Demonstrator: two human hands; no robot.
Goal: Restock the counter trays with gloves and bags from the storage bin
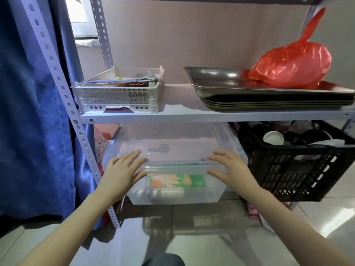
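A clear plastic storage bin [172, 196] with a clear lid [172, 143] sits on the bottom level of a metal shelf rack. Through its front wall I see a green and orange glove packet [176, 181] and a roll of clear bags [163, 193]. My left hand [124, 168] lies on the lid's front left edge, thumb hooked under the rim. My right hand [228, 167] rests on the front right edge in the same way. Both hands grip the lid's front rim.
A black crate [299, 169] of cups stands right of the bin. On the shelf above are a white basket [119, 96] of papers, stacked steel trays [269, 93] and a red plastic bag [292, 66]. A blue curtain [34, 112] hangs at left. Glossy tiled floor lies below.
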